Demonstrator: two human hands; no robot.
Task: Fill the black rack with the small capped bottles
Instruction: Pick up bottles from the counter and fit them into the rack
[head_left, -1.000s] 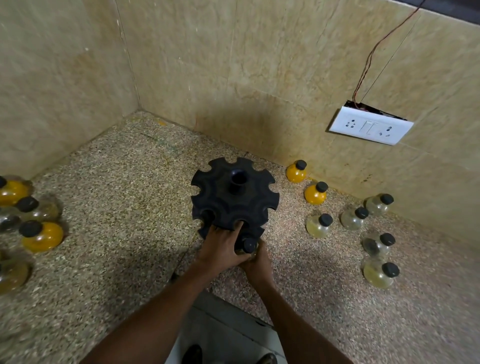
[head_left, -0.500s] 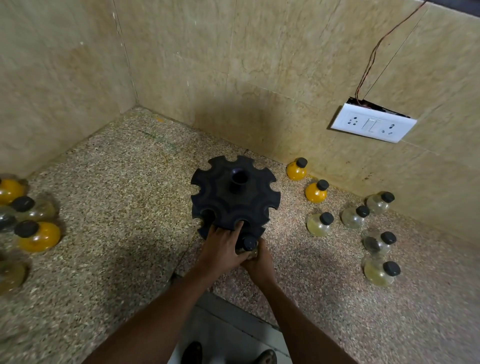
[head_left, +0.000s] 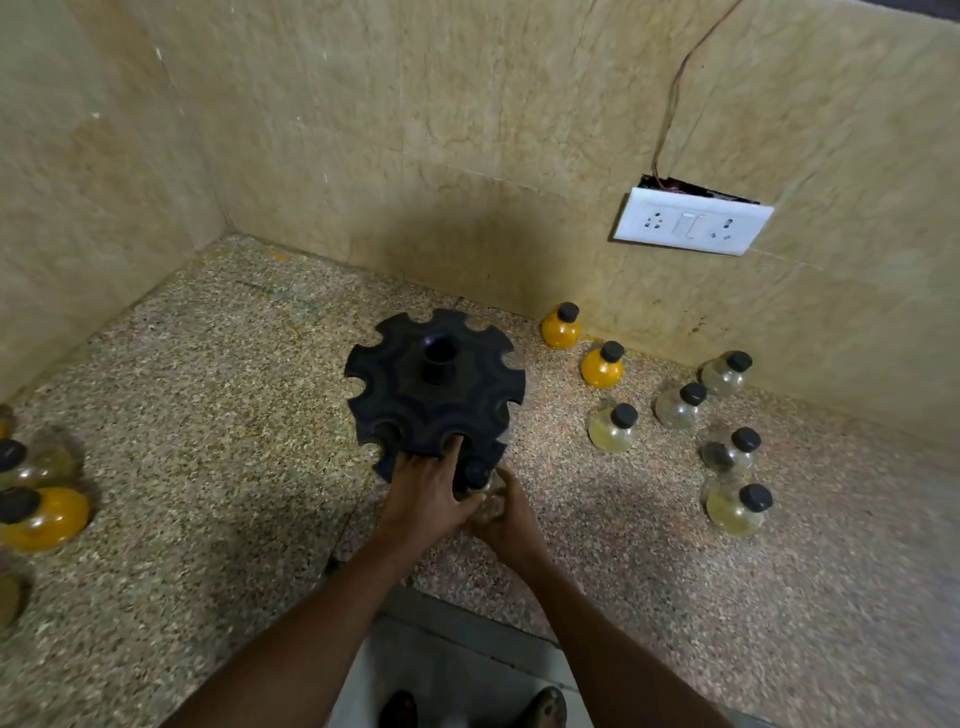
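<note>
At frame center, the left hand (head_left: 423, 501) grips the black rack's (head_left: 434, 387) near edge; the right hand (head_left: 506, 519) clasps a capped bottle (head_left: 480, 480) against it, on a speckled stone counter (head_left: 208, 415) in a tiled corner.

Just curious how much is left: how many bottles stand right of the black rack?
7: two orange bottles at the back, one pale yellow bottle before them, two clear bottles further right, two more bottles nearest me. None seems hidden.
</note>
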